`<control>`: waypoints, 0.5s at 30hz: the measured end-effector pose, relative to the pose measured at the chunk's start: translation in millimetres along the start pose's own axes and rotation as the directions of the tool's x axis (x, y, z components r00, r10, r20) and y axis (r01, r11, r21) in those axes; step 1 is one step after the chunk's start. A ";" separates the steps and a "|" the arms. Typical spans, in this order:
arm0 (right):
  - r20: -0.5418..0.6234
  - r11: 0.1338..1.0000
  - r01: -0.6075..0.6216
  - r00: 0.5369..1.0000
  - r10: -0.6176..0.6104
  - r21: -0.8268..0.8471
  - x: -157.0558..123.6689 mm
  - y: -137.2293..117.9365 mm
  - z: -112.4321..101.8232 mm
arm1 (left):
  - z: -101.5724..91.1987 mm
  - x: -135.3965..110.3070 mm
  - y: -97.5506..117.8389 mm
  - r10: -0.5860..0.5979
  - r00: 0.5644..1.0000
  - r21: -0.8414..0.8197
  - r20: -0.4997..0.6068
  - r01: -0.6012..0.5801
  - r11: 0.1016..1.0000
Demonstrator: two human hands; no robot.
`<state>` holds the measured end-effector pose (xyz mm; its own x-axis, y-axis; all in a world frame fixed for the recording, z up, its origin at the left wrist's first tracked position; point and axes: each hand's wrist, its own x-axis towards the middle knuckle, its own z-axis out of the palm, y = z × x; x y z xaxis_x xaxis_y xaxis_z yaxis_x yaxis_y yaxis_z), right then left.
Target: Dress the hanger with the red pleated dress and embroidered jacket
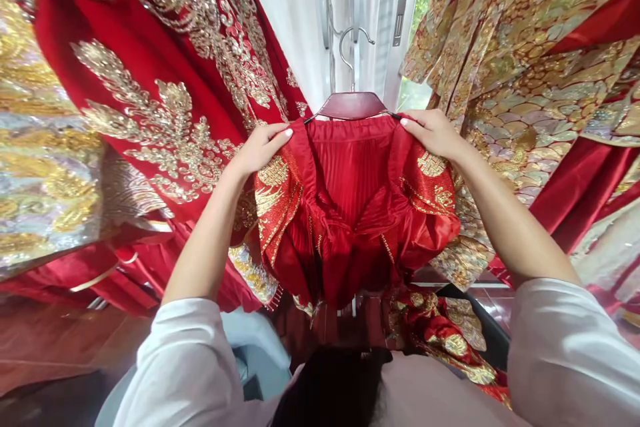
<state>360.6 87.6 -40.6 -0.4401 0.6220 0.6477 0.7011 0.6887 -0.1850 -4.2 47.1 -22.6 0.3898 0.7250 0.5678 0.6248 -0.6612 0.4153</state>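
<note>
A red skirt (350,207) with gold embroidery hangs from a dark red hanger (353,105) whose metal hook (350,47) rises in front of a window. My left hand (263,147) pinches the skirt's waistband at its left end, fingers closed on the cloth. At the right end of the waistband my right hand (435,133) grips the cloth the same way. The skirt's lining shows between the two hands, and its folds drop below them.
A red garment with heavy gold embroidery (165,100) hangs close on the left. A gold-scaled garment (525,80) hangs on the right. More red and gold cloth (445,333) lies below on a wooden floor (50,347). A pale blue object (250,347) sits low.
</note>
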 end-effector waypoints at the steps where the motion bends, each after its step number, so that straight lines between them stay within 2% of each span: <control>1: -0.008 1.000 -0.003 1.000 0.003 0.019 0.9 0.8 0.6 | 0.1 1.8 1.9 0.007 1.000 0.015 0.001 -0.007 1.000; 6: -0.057 0.995 -0.060 0.996 0.065 0.074 9.8 2.4 0.5 | -0.3 17.4 3.6 0.015 1.000 -0.044 0.011 -0.015 0.999; 10: -0.124 0.989 -0.091 0.987 0.105 0.115 30.2 2.3 0.8 | 11.6 37.5 4.4 0.013 0.999 -0.110 -0.046 -0.019 0.994; 15: -0.041 0.968 -0.073 0.996 0.085 0.239 44.4 6.0 -0.8 | 25.6 59.5 11.7 0.015 0.991 -0.160 -0.133 -0.036 0.986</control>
<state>345.7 119.1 -12.3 -0.3554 0.6623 0.6596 0.5765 0.7108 -0.4030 43.6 87.4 -2.1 0.3058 0.6832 0.6631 0.4942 -0.7092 0.5028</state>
